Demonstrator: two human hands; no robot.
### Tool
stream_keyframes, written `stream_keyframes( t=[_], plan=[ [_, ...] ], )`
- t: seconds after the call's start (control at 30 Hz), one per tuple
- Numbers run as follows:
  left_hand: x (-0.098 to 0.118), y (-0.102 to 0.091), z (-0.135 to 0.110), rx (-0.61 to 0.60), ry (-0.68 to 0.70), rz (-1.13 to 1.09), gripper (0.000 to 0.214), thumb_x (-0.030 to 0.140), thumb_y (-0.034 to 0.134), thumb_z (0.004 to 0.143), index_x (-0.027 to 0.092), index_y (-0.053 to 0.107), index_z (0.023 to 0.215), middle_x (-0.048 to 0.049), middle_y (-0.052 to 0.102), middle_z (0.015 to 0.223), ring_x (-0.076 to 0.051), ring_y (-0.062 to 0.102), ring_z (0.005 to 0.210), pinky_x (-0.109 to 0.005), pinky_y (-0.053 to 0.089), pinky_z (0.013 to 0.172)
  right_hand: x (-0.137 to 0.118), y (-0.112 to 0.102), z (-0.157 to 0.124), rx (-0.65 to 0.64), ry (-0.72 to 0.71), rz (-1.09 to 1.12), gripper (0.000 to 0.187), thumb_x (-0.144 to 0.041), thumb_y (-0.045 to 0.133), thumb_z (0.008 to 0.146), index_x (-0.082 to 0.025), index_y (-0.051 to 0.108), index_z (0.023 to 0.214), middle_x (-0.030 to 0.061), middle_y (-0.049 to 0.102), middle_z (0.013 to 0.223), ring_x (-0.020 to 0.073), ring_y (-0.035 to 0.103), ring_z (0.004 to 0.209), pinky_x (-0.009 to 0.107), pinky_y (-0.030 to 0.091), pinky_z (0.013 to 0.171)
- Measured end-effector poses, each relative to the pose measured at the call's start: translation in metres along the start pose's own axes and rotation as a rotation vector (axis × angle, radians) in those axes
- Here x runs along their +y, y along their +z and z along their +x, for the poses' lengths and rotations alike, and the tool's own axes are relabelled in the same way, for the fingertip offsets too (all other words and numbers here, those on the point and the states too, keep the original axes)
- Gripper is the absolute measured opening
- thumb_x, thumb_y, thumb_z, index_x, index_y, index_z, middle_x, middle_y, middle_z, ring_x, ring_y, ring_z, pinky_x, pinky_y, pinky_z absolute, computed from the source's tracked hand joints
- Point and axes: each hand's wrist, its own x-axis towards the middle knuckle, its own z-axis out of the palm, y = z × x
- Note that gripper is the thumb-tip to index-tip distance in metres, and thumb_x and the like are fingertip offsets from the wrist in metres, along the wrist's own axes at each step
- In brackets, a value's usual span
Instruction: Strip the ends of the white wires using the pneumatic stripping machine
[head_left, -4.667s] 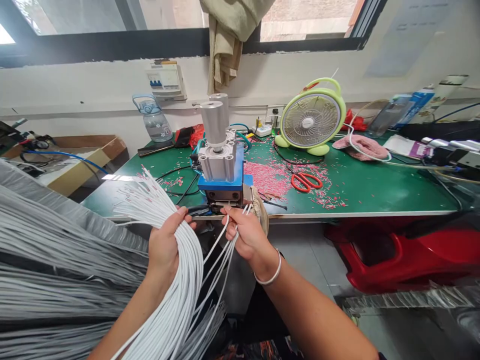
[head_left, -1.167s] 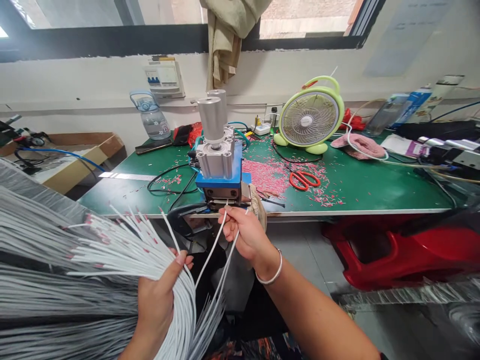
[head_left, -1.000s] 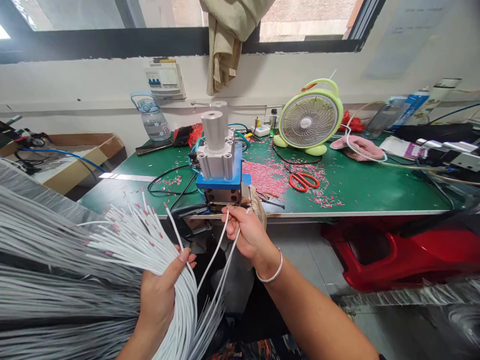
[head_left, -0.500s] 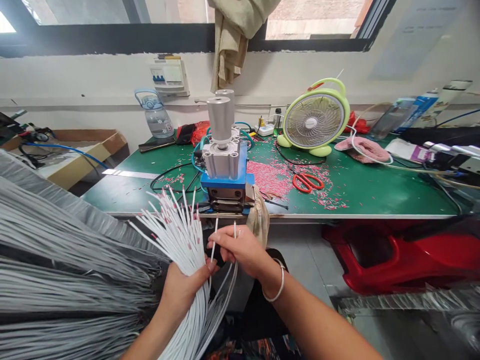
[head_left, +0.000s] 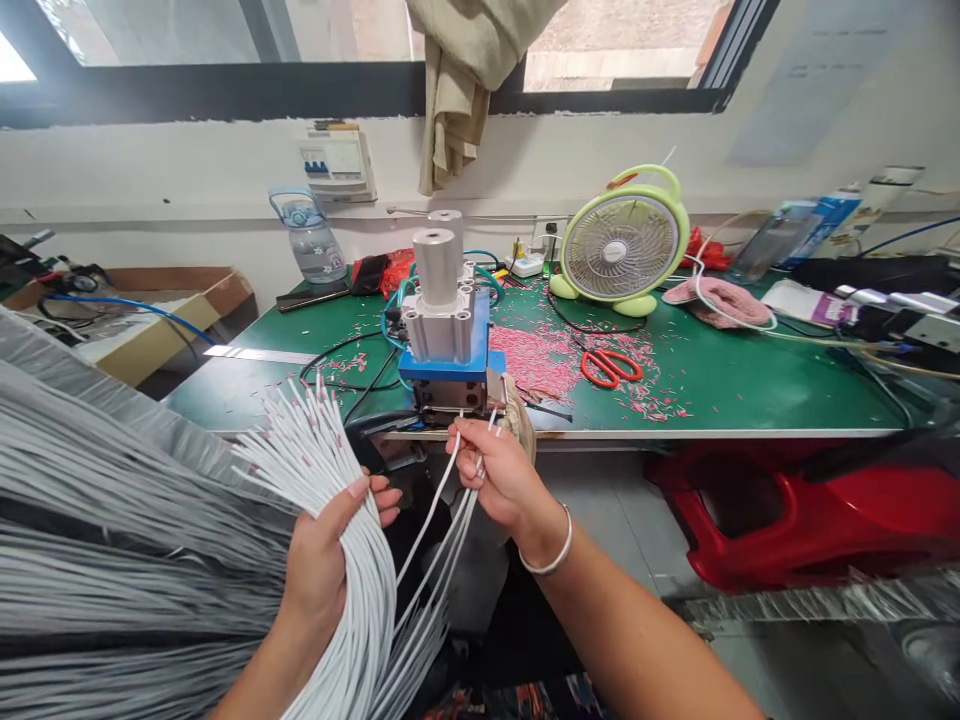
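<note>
My left hand is wrapped round a thick bundle of white wires, whose ends fan out above it, some with pink tips. Between thumb and fingers, my right hand pinches one white wire with its end up against the front of a small pneumatic press. A few more white wires pass through the curled fingers of that hand. The press has a blue plate and silver cylinders and sits at the table's front edge. Exactly how far the wire end reaches into it is hidden.
Pink and white scraps and red-handled scissors lie on the green table. Behind stand a green fan and a water bottle. Grey wire bundles fill the left side; a red stool is at right.
My right hand has moved up to the press, bringing the wire end to its front. My left hand has shifted left with the bundle, away from the right hand.
</note>
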Motion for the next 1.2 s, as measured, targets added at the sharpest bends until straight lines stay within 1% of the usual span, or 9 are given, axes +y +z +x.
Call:
stream_keyframes(
  t=[0.2,0.37,0.43,0.5,0.7,0.83,0.97,1.1,1.2],
  plan=[
    [-0.016,-0.008,0.001,-0.058,-0.072,0.050,0.029,0.016,0.071,0.056,0.015,0.058,0.081,0.0006,0.062,0.073,-0.018,0.064,0.065,-0.028,0.053,0.057,0.006,-0.017,-0.014,-0.178,-0.046,-0.226,0.024,-0.034,0.054,0.076,-0.011,0.060,0.071,0.0013,0.057,0.062,0.0004,0.034,0.033,0.016,0.019,0.032],
    [-0.026,-0.006,-0.004,-0.216,-0.048,0.183,0.027,0.019,0.073,0.055,0.013,0.057,0.076,0.0000,0.062,0.065,-0.017,0.062,0.060,-0.028,0.051,0.057,0.010,-0.012,-0.018,-0.199,-0.024,-0.247,0.023,-0.032,0.059,0.072,-0.011,0.061,0.081,0.0020,0.059,0.062,0.0069,0.052,0.050,0.018,0.040,0.048],
    [-0.027,-0.005,-0.005,-0.280,0.011,0.264,0.028,0.020,0.073,0.055,0.011,0.059,0.078,-0.0027,0.064,0.068,-0.017,0.061,0.060,-0.028,0.051,0.060,0.013,-0.006,-0.018,-0.185,0.012,-0.322,0.026,-0.034,0.060,0.070,-0.012,0.061,0.083,0.0024,0.060,0.066,0.0055,0.048,0.043,0.017,0.036,0.040],
    [-0.026,-0.003,-0.006,-0.311,0.055,0.309,0.028,0.020,0.072,0.055,0.011,0.061,0.079,-0.0039,0.065,0.071,-0.017,0.061,0.064,-0.029,0.051,0.064,0.015,0.001,-0.017,-0.151,0.018,-0.376,0.025,-0.035,0.059,0.070,-0.011,0.062,0.077,0.0025,0.060,0.065,0.0028,0.041,0.035,0.016,0.026,0.032],
    [-0.010,0.001,0.000,-0.173,0.008,0.188,0.027,0.022,0.071,0.058,0.012,0.055,0.078,-0.0002,0.062,0.063,-0.015,0.061,0.056,-0.028,0.051,0.058,0.008,0.009,-0.009,-0.020,-0.073,-0.202,0.023,-0.034,0.060,0.068,-0.011,0.058,0.070,-0.0003,0.057,0.058,0.0014,0.033,0.030,0.017,0.017,0.030],
    [-0.001,0.002,0.003,-0.066,0.015,0.115,0.029,0.019,0.071,0.058,0.014,0.055,0.081,0.0012,0.061,0.065,-0.014,0.062,0.058,-0.026,0.052,0.056,0.004,0.008,-0.011,-0.012,-0.095,-0.241,0.023,-0.034,0.060,0.069,-0.012,0.058,0.069,-0.0014,0.055,0.055,0.0014,0.035,0.031,0.016,0.016,0.030],
    [-0.001,0.000,0.003,-0.059,0.038,0.109,0.030,0.018,0.071,0.057,0.016,0.056,0.083,0.0026,0.060,0.066,-0.013,0.061,0.056,-0.024,0.052,0.052,0.005,0.003,-0.012,-0.042,-0.061,-0.372,0.026,-0.037,0.060,0.069,-0.011,0.060,0.069,-0.0016,0.052,0.049,0.0025,0.038,0.031,0.016,0.018,0.030],
    [0.000,0.003,0.001,-0.041,0.020,0.098,0.029,0.017,0.072,0.056,0.016,0.057,0.081,0.0028,0.059,0.065,-0.013,0.061,0.055,-0.023,0.052,0.052,0.005,-0.001,-0.004,0.028,-0.075,-0.255,0.026,-0.036,0.062,0.067,-0.012,0.059,0.074,0.0008,0.058,0.065,0.0025,0.042,0.033,0.016,0.018,0.029],
    [0.004,0.009,-0.001,-0.032,0.031,0.083,0.029,0.017,0.072,0.055,0.016,0.057,0.079,0.0030,0.059,0.064,-0.013,0.061,0.055,-0.022,0.052,0.051,0.003,-0.001,0.003,0.042,-0.094,-0.185,0.024,-0.034,0.063,0.066,-0.011,0.059,0.071,0.0004,0.056,0.065,0.0015,0.038,0.032,0.016,0.016,0.029]
  ],
)
